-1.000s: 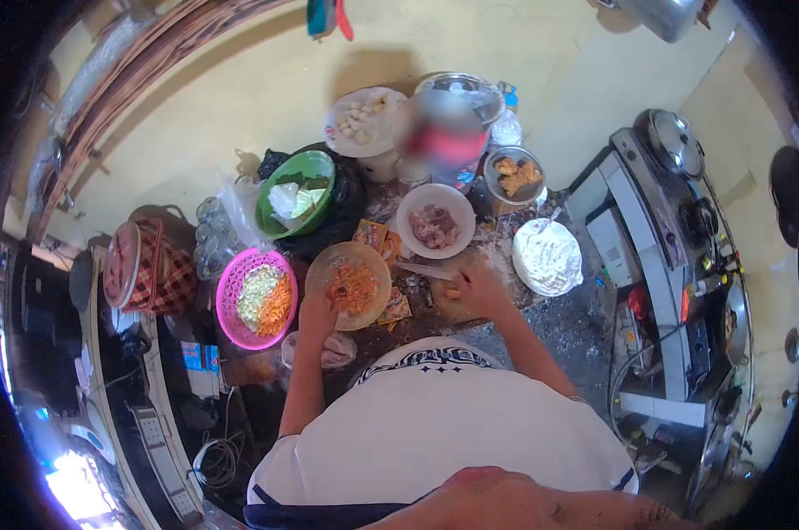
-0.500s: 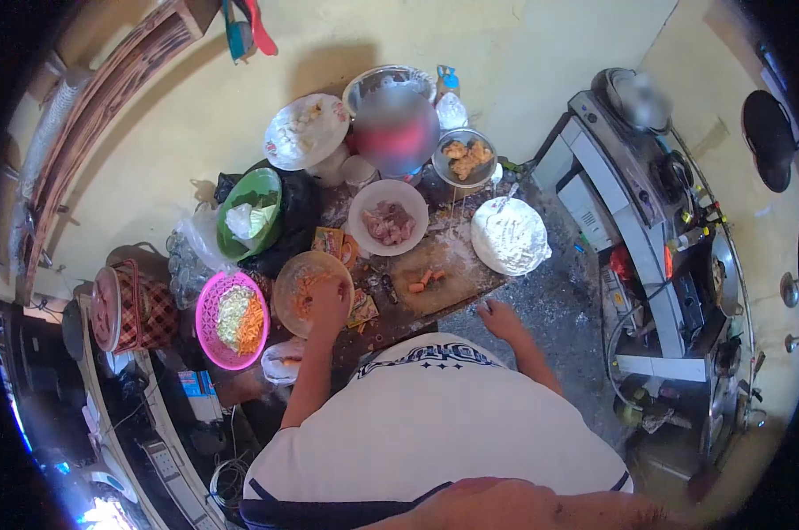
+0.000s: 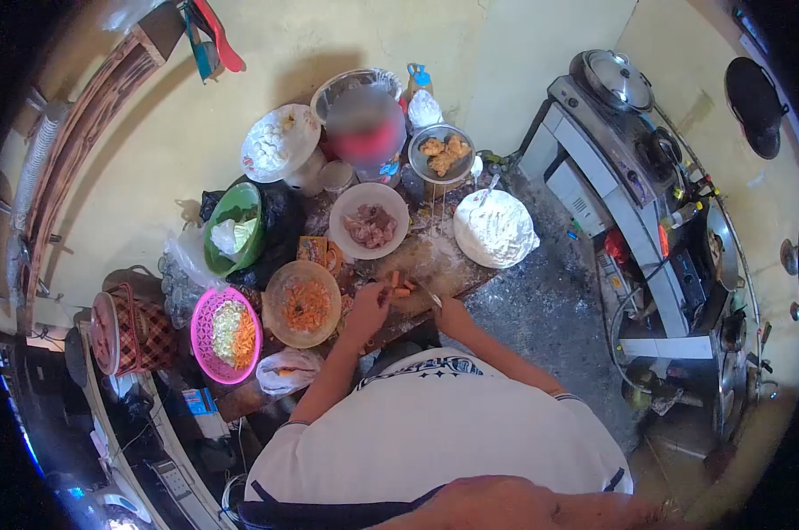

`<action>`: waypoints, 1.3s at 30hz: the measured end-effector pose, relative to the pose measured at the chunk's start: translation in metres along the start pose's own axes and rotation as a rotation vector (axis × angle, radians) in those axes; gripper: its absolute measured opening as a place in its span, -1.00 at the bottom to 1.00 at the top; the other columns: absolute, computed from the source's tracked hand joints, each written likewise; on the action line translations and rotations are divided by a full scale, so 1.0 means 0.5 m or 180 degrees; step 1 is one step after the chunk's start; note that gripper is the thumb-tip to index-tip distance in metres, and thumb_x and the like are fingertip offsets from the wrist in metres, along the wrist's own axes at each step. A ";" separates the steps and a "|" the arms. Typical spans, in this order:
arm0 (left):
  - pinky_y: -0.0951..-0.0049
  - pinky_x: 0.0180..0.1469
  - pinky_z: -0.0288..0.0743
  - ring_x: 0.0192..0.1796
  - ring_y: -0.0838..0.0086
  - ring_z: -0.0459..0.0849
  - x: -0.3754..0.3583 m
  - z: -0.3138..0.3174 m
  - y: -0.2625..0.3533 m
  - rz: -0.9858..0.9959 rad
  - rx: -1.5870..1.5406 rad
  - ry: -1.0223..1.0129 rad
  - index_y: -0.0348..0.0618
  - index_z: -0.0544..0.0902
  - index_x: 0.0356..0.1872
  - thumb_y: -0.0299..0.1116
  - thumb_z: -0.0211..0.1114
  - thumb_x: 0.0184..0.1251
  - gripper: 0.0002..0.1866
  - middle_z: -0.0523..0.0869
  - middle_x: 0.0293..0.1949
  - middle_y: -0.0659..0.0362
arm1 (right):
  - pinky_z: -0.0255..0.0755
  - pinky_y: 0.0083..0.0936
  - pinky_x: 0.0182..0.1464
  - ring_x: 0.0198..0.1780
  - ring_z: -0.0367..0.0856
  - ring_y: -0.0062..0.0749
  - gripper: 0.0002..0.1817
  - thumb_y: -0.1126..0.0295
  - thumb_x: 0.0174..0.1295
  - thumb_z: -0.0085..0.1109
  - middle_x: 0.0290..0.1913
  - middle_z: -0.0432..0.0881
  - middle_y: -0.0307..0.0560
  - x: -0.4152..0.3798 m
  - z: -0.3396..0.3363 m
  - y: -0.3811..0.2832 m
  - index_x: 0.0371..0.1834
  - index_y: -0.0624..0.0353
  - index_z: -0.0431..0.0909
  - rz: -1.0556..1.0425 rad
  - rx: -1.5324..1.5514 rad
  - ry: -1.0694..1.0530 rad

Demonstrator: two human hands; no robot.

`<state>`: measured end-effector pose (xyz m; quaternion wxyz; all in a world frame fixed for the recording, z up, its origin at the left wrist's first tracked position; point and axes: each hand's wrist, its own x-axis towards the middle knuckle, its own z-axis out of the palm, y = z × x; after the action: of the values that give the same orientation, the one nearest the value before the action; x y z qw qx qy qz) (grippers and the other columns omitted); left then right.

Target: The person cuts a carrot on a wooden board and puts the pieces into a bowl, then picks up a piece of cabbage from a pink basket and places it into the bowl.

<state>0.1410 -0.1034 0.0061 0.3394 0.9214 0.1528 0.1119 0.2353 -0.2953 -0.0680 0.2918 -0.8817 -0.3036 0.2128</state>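
Note:
My left hand (image 3: 370, 306) is over the near edge of the wooden board, its fingertips closed on one of several short orange sticks (image 3: 402, 290). Whether these are carrot or sausage is too small to tell. In my right hand (image 3: 453, 316) is a knife (image 3: 430, 295), its blade pointing toward the sticks from the right. The wooden cutting board (image 3: 439, 274) is dusted with white powder. Left of my left hand stands a tan bowl (image 3: 278, 322) of chopped orange pieces. A white bowl (image 3: 339, 231) of raw meat chunks sits beyond the board.
A pink basket (image 3: 198, 340) of shredded vegetables and a green basin (image 3: 251, 238) stand left. White powder fills a tub (image 3: 495, 231) at right. Behind are fried pieces in a strainer (image 3: 444, 155) and a white plate (image 3: 267, 150). A stove (image 3: 585, 102) stands far right.
My left hand has left the tan bowl and moved right to the orange sticks. My right hand has moved left to the board, with a knife now visible in it. The view has shifted slightly.

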 end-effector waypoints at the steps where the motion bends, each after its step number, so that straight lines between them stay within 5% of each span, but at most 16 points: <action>1: 0.31 -0.10 0.46 -0.25 0.20 0.66 0.009 0.032 -0.007 -0.0122 -0.0627 -0.0176 -0.20 0.60 -0.13 -0.44 0.25 0.12 -0.74 0.66 -0.26 -0.02 | 0.42 0.00 -0.22 -0.31 0.54 0.26 -0.78 0.35 0.14 0.06 -0.40 0.56 0.31 -0.007 -0.006 0.013 -0.33 0.34 0.45 0.0070 0.0099 0.0217; 3: 0.31 -0.07 0.45 -0.25 0.20 0.66 0.023 0.094 -0.018 -0.0254 -0.1275 -0.0374 -0.21 0.60 -0.15 -0.42 0.27 0.10 -0.74 0.67 -0.26 -0.02 | 0.41 0.01 -0.22 -0.30 0.53 0.27 -0.78 0.35 0.14 0.08 -0.40 0.55 0.32 -0.027 -0.021 0.037 -0.34 0.33 0.44 0.0165 0.0184 0.0425; 6: 0.23 -0.16 0.49 -0.25 0.14 0.64 0.066 0.142 0.018 0.0310 -0.0285 -0.0382 -0.21 0.62 -0.30 -0.43 0.28 0.06 -0.84 0.67 -0.31 0.01 | 0.38 0.02 -0.21 -0.26 0.52 0.27 -0.76 0.32 0.16 0.05 -0.37 0.54 0.34 -0.058 -0.053 0.052 -0.31 0.33 0.44 0.0213 0.0336 0.0616; 8: 0.23 -0.15 0.49 -0.23 0.14 0.64 0.088 0.122 0.095 -0.0371 0.0097 -0.0642 -0.18 0.62 -0.32 -0.36 0.32 0.02 -0.81 0.67 -0.33 0.01 | 0.36 0.01 -0.19 -0.23 0.51 0.27 -0.77 0.33 0.18 0.03 -0.33 0.53 0.34 -0.073 -0.068 0.051 -0.31 0.33 0.43 0.0297 0.0544 0.0523; 14: 0.19 -0.20 0.47 -0.24 0.15 0.64 0.109 0.241 0.029 -0.0380 0.0249 -0.0210 -0.19 0.60 -0.35 -0.29 0.34 0.01 -0.78 0.65 -0.39 0.01 | 0.34 0.02 -0.19 -0.23 0.49 0.31 -0.77 0.34 0.20 0.00 -0.34 0.52 0.37 -0.101 -0.052 0.062 -0.31 0.35 0.41 0.0333 0.0554 0.0447; 18: 0.18 -0.19 0.46 -0.24 0.12 0.63 0.091 0.192 0.046 -0.0468 -0.0229 -0.0228 -0.20 0.59 -0.35 -0.34 0.30 0.05 -0.81 0.65 -0.37 0.00 | 0.34 0.04 -0.20 -0.25 0.49 0.34 -0.75 0.34 0.22 -0.01 -0.36 0.52 0.41 -0.116 -0.046 0.060 -0.26 0.38 0.38 0.0383 0.0420 0.0393; 21: 0.18 -0.20 0.46 -0.24 0.10 0.62 0.088 0.165 0.050 -0.0077 0.0256 -0.0202 -0.19 0.59 -0.35 -0.39 0.24 0.08 -0.87 0.65 -0.36 -0.02 | 0.31 0.08 -0.25 -0.30 0.49 0.34 -0.76 0.32 0.23 -0.02 -0.43 0.52 0.39 -0.122 -0.041 0.057 -0.30 0.35 0.37 0.0424 0.0538 0.0492; 23: 0.17 -0.22 0.45 -0.24 0.10 0.61 0.087 0.160 0.047 0.0330 0.0732 -0.0733 -0.18 0.59 -0.34 -0.44 0.19 0.07 -0.88 0.64 -0.35 -0.02 | 0.33 0.08 -0.26 -0.32 0.49 0.34 -0.77 0.34 0.24 -0.04 -0.42 0.52 0.39 -0.117 -0.031 0.063 -0.30 0.35 0.37 0.0470 0.0517 0.0429; 26: 0.18 -0.13 0.44 -0.23 0.05 0.60 0.092 0.203 0.006 0.0559 0.0151 -0.0664 -0.27 0.59 -0.36 -0.44 0.24 -0.01 -0.84 0.63 -0.37 -0.03 | 0.38 0.08 -0.26 -0.32 0.52 0.32 -0.76 0.34 0.24 -0.03 -0.42 0.54 0.39 -0.109 -0.033 0.052 -0.24 0.37 0.36 0.0262 0.0324 0.0463; 39: 0.15 -0.15 0.43 -0.23 0.12 0.59 0.080 0.242 -0.010 0.0479 0.0534 -0.0410 -0.22 0.65 -0.37 -0.43 0.26 0.00 -0.85 0.61 -0.37 0.01 | 0.41 0.06 -0.27 -0.31 0.56 0.27 -0.76 0.31 0.28 -0.07 -0.43 0.56 0.37 -0.070 -0.035 0.008 -0.22 0.32 0.34 0.0604 0.0054 0.0308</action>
<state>0.2148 -0.1571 -0.0833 0.2609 0.9607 0.0700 0.0645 0.2212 -0.3277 -0.0504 0.2921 -0.9132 -0.2025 0.1992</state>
